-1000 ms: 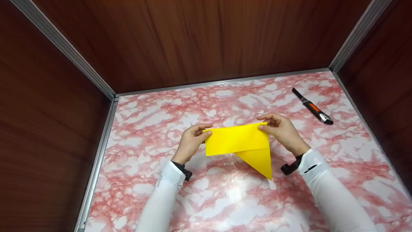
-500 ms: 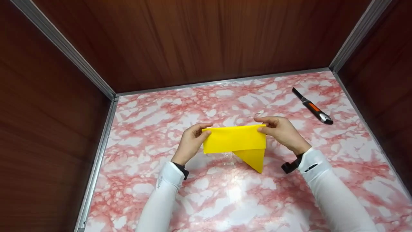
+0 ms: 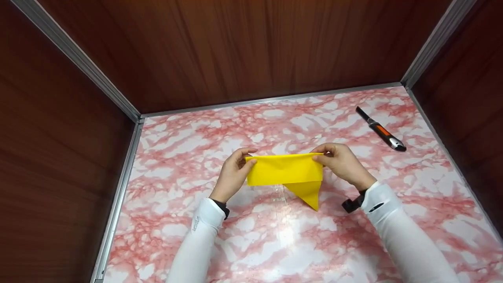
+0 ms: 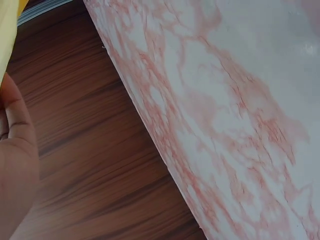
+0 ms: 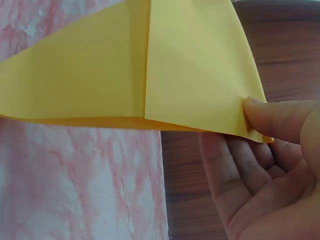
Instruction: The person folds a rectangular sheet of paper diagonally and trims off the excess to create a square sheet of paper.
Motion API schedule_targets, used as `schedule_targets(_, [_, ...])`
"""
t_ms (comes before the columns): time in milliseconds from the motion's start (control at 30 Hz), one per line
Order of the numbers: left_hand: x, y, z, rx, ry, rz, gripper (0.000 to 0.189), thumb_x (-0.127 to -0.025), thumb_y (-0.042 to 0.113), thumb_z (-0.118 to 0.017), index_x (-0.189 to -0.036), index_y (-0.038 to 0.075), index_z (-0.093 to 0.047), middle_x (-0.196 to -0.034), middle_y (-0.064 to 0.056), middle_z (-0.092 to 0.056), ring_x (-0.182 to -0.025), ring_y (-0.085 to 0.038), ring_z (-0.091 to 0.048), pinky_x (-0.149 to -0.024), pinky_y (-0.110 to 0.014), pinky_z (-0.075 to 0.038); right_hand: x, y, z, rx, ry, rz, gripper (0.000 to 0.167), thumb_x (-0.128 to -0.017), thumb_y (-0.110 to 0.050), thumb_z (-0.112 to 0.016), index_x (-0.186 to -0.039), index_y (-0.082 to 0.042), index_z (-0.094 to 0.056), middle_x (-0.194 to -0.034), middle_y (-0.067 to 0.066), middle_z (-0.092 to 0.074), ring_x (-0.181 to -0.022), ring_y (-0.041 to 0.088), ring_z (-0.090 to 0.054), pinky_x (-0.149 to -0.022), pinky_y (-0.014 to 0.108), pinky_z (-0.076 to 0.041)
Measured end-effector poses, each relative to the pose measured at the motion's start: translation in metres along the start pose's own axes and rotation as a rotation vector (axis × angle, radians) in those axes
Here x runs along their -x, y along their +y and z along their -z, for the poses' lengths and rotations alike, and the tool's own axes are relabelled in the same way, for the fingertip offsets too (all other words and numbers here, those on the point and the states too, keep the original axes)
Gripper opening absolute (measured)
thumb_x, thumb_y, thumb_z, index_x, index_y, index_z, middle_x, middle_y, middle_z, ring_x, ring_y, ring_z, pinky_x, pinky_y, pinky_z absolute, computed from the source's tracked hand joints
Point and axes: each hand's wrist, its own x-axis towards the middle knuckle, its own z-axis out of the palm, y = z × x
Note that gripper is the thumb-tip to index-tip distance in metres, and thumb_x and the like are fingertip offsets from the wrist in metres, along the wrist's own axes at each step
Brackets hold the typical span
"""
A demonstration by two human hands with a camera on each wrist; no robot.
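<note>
Yellow sheet (image 3: 285, 169), folded, is held up over the tabletop (image 3: 177, 157) by two hands, nearer the person than the black-and-orange tool (image 3: 381, 129) and well to the left of it. Its upper part is a wide rectangular band; a triangular flap (image 3: 308, 192) hangs from under the band's right half, tip towards the person. Whether that tip touches the tabletop I cannot tell.

Left hand (image 3: 232, 173), the farther of the two from the tool, pinches the band's top left corner, thumb on the near face. Right hand (image 3: 347, 163), just to the left of the tool and on the person's side of it, has the top right corner in its grip; the right wrist view shows the thumb pressed on one face and the fingers behind. The left wrist view catches only part of that hand and a sliver of yellow.

The tool lies flat, clear of both hands, its slim black end pointing away from the person and leftward, its silvery end towards the right.

A brown back panel (image 3: 255, 51) rises beyond the tool, with a right panel (image 3: 467, 98) to its right and a left panel (image 3: 59, 137) well to its left. Both sleeves (image 3: 412, 239) are white, nearer the person than the tool.
</note>
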Motion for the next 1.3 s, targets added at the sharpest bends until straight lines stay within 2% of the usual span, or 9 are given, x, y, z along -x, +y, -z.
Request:
schedule_targets(200, [-0.003,0.001,0.003,-0.071,-0.042,0.062,0.036,-0.096,0.024,-0.064,-0.131,0.027,-0.058,-0.1,-0.001,-0.064,-0.087,-0.018,-0.061,-0.078,-0.032,-0.051,0.001,0.0,-0.007,0.062,0.074,0.035,0.018,-0.094,-0.025,-0.066,-0.106,-0.012,-0.069,-0.102,0.004,-0.067,-0.088,0.021,-0.063,-0.076,0.03,-0.053])
schedule_targets(333, [-0.004,0.005,0.007,-0.239,-0.1,0.072,0.038,-0.096,0.026,-0.063,-0.133,0.028,-0.058,-0.097,0.001,-0.062,-0.09,-0.017,-0.056,-0.079,-0.033,-0.048,0.0,0.001,-0.013,0.067,0.118,0.101,0.014,-0.094,-0.019,-0.066,-0.105,-0.011,-0.069,-0.101,0.004,-0.068,-0.087,0.02,-0.063,-0.075,0.028,-0.053])
schedule_targets(400, [-0.006,0.007,0.008,-0.357,-0.129,0.048,0.032,-0.096,0.026,-0.062,-0.128,0.027,-0.063,-0.101,0.005,-0.063,-0.094,-0.014,-0.054,-0.082,-0.033,-0.047,0.001,0.001,-0.016,0.073,0.128,0.118,0.012,-0.094,-0.018,-0.066,-0.104,-0.011,-0.069,-0.101,0.003,-0.067,-0.087,0.019,-0.062,-0.075,0.027,-0.052])
schedule_targets(533, [-0.009,0.012,0.005,-0.6,-0.18,-0.039,0.021,-0.097,0.033,-0.061,-0.112,0.023,-0.072,-0.104,0.012,-0.066,-0.097,-0.011,-0.053,-0.09,-0.034,-0.042,0.001,0.0,-0.022,0.089,0.135,0.126,0.011,-0.094,-0.018,-0.066,-0.103,-0.013,-0.069,-0.101,0.001,-0.066,-0.087,0.018,-0.061,-0.075,0.028,-0.052])
schedule_targets(667, [-0.012,0.021,-0.003,-0.743,-0.221,-0.103,0.021,-0.097,0.037,-0.06,-0.103,0.022,-0.073,-0.098,0.011,-0.068,-0.092,-0.012,-0.056,-0.094,-0.038,-0.038,0.001,-0.002,-0.028,0.083,0.13,0.15,0.01,-0.094,-0.016,-0.066,-0.102,-0.013,-0.07,-0.1,0.001,-0.066,-0.086,0.018,-0.061,-0.073,0.028,-0.052])
schedule_targets(767, [-0.014,0.027,-0.013,-0.782,-0.24,-0.106,0.02,-0.097,0.036,-0.06,-0.102,0.021,-0.071,-0.097,0.01,-0.068,-0.088,-0.012,-0.058,-0.092,-0.036,-0.041,0.0,-0.004,-0.034,0.073,0.115,0.157,0.01,-0.094,-0.017,-0.066,-0.102,-0.013,-0.07,-0.1,0.001,-0.067,-0.086,0.018,-0.061,-0.073,0.028,-0.052])
schedule_targets(967, [-0.018,0.038,-0.03,-0.775,-0.246,-0.082,0.018,-0.096,0.037,-0.061,-0.102,0.021,-0.069,-0.097,0.009,-0.067,-0.081,-0.009,-0.059,-0.077,-0.033,-0.049,0.001,-0.009,-0.042,0.077,0.088,0.158,0.012,-0.094,-0.021,-0.066,-0.104,-0.014,-0.07,-0.102,-0.001,-0.066,-0.088,0.017,-0.062,-0.076,0.031,-0.053])
schedule_targets(1133, [-0.016,0.041,-0.033,-0.756,-0.242,-0.06,0.016,-0.095,0.037,-0.063,-0.099,0.022,-0.068,-0.091,0.011,-0.064,-0.075,-0.009,-0.056,-0.072,-0.031,-0.047,0.002,-0.01,-0.042,0.073,0.087,0.154,0.011,-0.093,-0.022,-0.067,-0.103,-0.016,-0.069,-0.102,-0.002,-0.065,-0.087,0.018,-0.059,-0.076,0.033,-0.051])
schedule_targets(1300, [-0.015,0.043,-0.032,-0.765,-0.239,-0.081,0.016,-0.094,0.038,-0.064,-0.096,0.022,-0.067,-0.087,0.012,-0.062,-0.071,-0.01,-0.054,-0.067,-0.031,-0.046,0.006,-0.012,-0.04,0.03,0.06,0.142,0.02,-0.091,-0.035,-0.069,-0.102,-0.018,-0.07,-0.102,-0.002,-0.065,-0.088,0.018,-0.058,-0.077,0.033,-0.05])
